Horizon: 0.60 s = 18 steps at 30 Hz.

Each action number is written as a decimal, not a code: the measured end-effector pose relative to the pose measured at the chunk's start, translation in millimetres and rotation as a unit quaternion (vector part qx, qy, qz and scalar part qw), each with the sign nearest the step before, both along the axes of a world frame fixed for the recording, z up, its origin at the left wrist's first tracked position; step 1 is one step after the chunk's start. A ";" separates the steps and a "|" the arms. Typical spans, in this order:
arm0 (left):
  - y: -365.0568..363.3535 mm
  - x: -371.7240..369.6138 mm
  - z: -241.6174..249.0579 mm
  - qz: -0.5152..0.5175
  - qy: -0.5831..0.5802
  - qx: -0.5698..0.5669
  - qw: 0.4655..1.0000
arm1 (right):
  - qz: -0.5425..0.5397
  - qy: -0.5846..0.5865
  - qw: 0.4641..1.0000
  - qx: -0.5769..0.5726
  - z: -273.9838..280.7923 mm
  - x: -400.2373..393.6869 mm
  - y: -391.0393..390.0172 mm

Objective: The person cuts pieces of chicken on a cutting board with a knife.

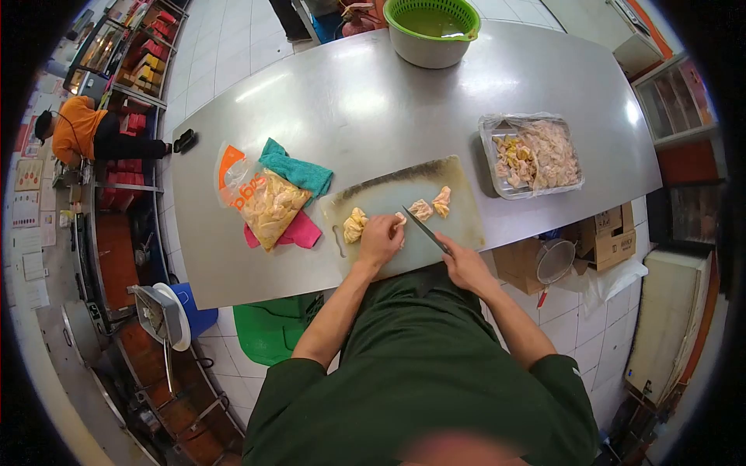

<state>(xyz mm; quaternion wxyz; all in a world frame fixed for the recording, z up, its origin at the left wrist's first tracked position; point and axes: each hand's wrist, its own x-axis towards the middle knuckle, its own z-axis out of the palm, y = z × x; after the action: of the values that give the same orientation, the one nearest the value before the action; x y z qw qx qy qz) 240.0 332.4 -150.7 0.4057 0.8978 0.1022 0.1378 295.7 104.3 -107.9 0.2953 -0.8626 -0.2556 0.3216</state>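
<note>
My right hand [464,262] is closed on the handle of a knife [426,229], whose blade points up and left over the cutting board [373,185]. The fingers of my left hand [379,241] are pinched on a small pale piece of meat [401,220] near the blade's tip. Left of that hand lies a yellowish piece of meat [355,224]. Two more pieces, one pale [421,209] and one pinkish yellow [442,201], sit right of the blade.
A plastic bag of meat [270,206] lies on teal [299,169] and pink cloths [301,232] at the left. A metal tray [503,189] of meat pieces stands right, a green-rimmed tub [430,48] at the far edge. A person [81,130] in orange is beyond the table.
</note>
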 end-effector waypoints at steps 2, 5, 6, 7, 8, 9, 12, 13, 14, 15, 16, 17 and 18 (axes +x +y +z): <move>-3.3 4.4 1.9 0.035 0.071 -0.091 0.993 | -0.033 -0.001 0.998 0.059 7.6 -3.4 -20.6; -11.4 22.0 -3.8 0.100 0.053 -0.437 0.893 | -0.121 0.080 0.989 -0.031 36.3 5.6 -19.9; -13.0 28.8 -3.3 0.126 0.083 -0.531 0.834 | -0.120 0.080 0.989 -0.030 32.9 3.1 -19.0; -13.9 34.2 -2.5 0.151 0.112 -0.617 0.765 | -0.142 0.051 0.988 0.040 26.1 -1.5 -18.3; -16.1 37.0 -0.4 0.150 0.113 -0.616 0.765 | -0.164 0.022 0.980 0.108 25.3 -5.0 -16.4; -18.6 39.8 1.7 0.146 0.144 -0.634 0.745 | -0.166 0.022 0.980 0.108 24.7 -7.3 -14.3; -23.1 39.3 1.3 0.110 0.181 -0.582 0.785 | -0.127 0.081 0.987 0.064 23.5 -10.6 -5.8; -21.7 37.7 0.1 0.083 0.182 -0.507 0.839 | -0.131 0.080 0.986 0.064 22.0 -9.0 -5.0; -18.2 36.2 -5.1 0.082 0.184 -0.506 0.839 | -0.126 0.084 0.988 0.042 20.3 -8.3 -4.1; -13.1 33.2 -10.3 0.075 0.198 -0.428 0.879 | -0.121 0.089 0.988 0.020 17.9 -9.7 -3.4; -8.0 30.4 -15.4 0.068 0.209 -0.347 0.912 | -0.121 0.091 0.988 0.021 13.9 -11.1 -3.4; -3.3 29.1 -7.6 0.068 0.210 -0.346 0.912 | -0.117 0.054 0.991 0.037 8.9 -12.1 -3.8; 0.8 27.9 7.6 0.070 0.226 -0.264 0.935 | -0.113 0.017 0.992 0.053 5.4 -13.6 -4.2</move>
<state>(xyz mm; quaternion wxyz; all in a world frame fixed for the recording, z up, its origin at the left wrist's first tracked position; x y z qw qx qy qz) 267.9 333.2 -143.1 0.5835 0.7566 0.2861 -0.0727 282.1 100.1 -102.6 0.3795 -0.8635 -0.1685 0.2863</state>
